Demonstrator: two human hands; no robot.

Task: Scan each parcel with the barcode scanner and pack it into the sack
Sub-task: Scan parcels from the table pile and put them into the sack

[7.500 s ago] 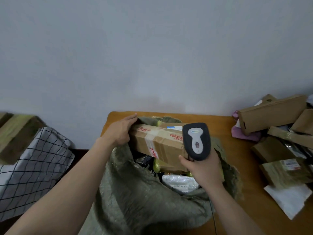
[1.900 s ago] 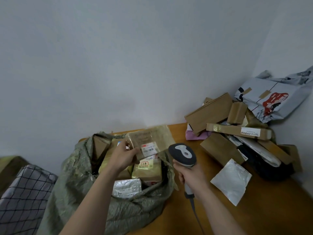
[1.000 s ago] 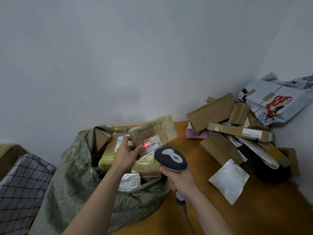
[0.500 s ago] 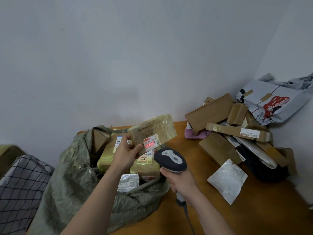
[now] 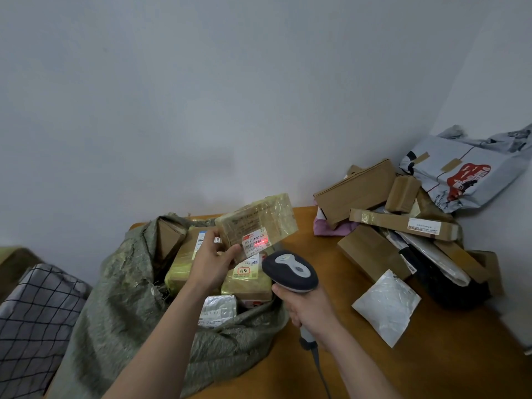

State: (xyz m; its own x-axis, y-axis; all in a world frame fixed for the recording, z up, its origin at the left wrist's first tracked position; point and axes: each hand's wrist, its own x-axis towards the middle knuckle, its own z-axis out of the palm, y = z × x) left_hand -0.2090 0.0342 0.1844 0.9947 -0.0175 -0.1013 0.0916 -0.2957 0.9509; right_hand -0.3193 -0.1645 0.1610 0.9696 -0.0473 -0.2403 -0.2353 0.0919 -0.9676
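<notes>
My left hand point(image 5: 211, 262) grips a tape-wrapped brown parcel point(image 5: 262, 218) by its lower left corner and holds it tilted above the sack. A red scan light falls on the parcel's white barcode label point(image 5: 254, 240). Just below and to the right, my right hand point(image 5: 309, 311) holds the dark grey barcode scanner point(image 5: 289, 272), its head pointed at the label. The green woven sack point(image 5: 121, 300) lies open on the wooden table point(image 5: 431, 367) and holds several parcels.
A pile of brown boxes point(image 5: 354, 191) and mailers fills the table's right corner, with a grey plastic mailer bag point(image 5: 466, 174) leaning on the wall. A white padded envelope point(image 5: 385, 305) lies flat in front of the pile. A checked cloth point(image 5: 31, 321) sits at far left.
The left hand lifted the parcel slightly and the scanner came closer under it. The red scan light shifted to the right on the label. Seconds ago a different box went into the sack.
</notes>
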